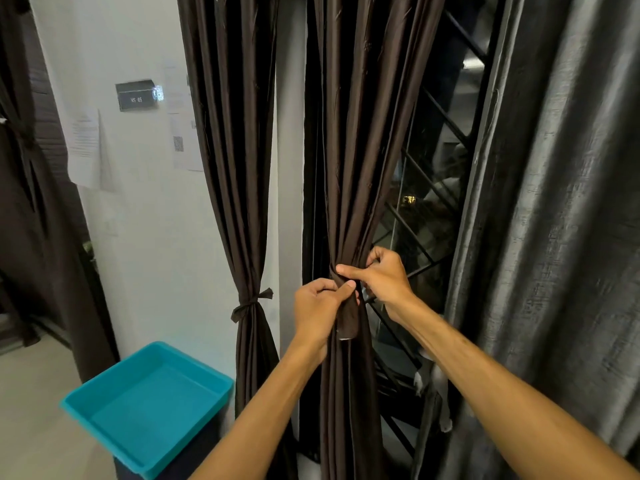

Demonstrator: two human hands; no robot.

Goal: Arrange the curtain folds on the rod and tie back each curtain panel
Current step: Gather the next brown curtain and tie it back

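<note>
The middle curtain (360,150) hangs before the window grille (436,174), gathered at its waist. The left hand (317,311) curls its fingers round the hanging end of the tie strip (348,323). The right hand (384,278) pinches that strip against the folds. The left curtain (235,168) is already tied.

The brown curtain (349,150) is thin cloth with a soft satin sheen running down its folds; the tie band (348,323) looks like the same cloth, only duller. The grey curtain (561,202) is a coarser, slubby weave with a silvery gloss. The window grille (446,118) is matt black metal. The teal tray (149,410) is smooth, faintly glossy plastic. The papers (85,147) are matt, like the painted wall (145,220).
</note>
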